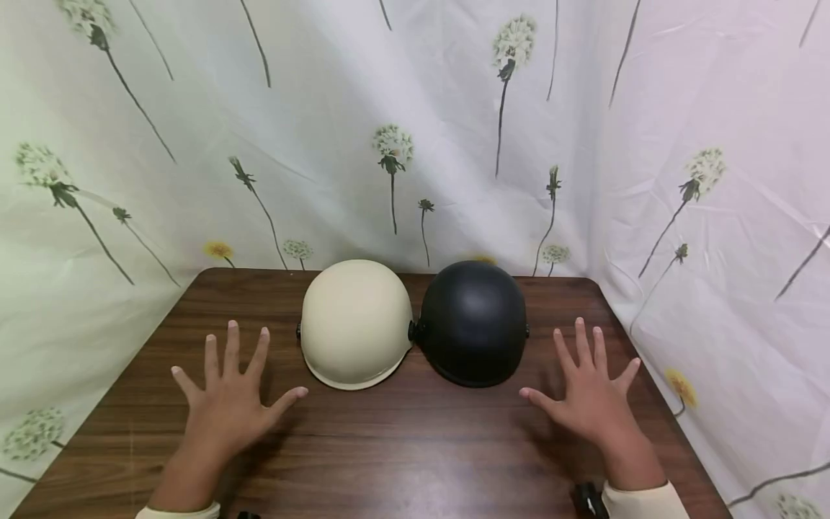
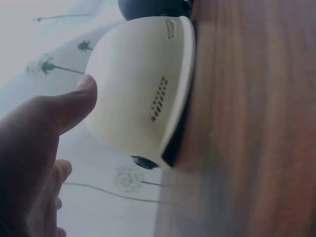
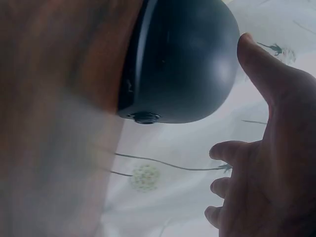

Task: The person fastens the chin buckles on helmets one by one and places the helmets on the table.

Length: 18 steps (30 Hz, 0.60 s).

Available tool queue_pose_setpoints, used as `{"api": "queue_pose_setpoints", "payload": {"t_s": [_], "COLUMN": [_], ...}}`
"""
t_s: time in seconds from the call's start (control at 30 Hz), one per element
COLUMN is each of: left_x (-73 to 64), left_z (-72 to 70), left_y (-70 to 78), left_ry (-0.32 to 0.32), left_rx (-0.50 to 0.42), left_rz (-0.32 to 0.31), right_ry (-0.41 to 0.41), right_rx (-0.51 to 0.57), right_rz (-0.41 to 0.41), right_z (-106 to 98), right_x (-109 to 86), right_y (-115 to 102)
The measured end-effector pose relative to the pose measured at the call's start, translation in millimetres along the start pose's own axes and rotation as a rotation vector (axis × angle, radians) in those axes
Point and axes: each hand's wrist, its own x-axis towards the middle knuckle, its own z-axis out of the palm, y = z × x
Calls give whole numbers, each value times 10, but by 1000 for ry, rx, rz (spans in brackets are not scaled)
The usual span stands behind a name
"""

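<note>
Two helmets sit side by side at the back of the table, domes up. The cream helmet (image 1: 355, 321) is on the left and the black helmet (image 1: 475, 321) on the right, their side knobs meeting in the middle. My left hand (image 1: 230, 411) is spread wide over the table, its thumb pointing toward the cream helmet. In the left wrist view, small vent holes (image 2: 159, 98) mark the side of that helmet. My right hand (image 1: 593, 400) is likewise spread, to the right and in front of the black helmet. Both hands hold nothing.
The dark wood-grain table (image 1: 402, 447) has rounded back corners. A pale curtain (image 1: 311, 130) printed with dandelions hangs behind it and along both sides, close to the table edges. Light sleeves and dark wrist straps (image 1: 588, 499) show at the bottom.
</note>
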Motion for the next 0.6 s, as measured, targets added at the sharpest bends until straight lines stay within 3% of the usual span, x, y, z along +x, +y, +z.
{"api": "queue_pose_setpoints", "payload": {"t_s": [0.3,0.6], "left_x": [203,300], "left_z": [-257,-340], "left_y": [126,244], "left_ry": [22,-10], "left_rx": [-3,-29], "left_rz": [34,34], "right_ry": [48,63], "right_rx": [-6,25], "right_rz": [-42,-85], "right_z": [-210,-326], "right_x": [131,258], "right_y": [-95,-288]}}
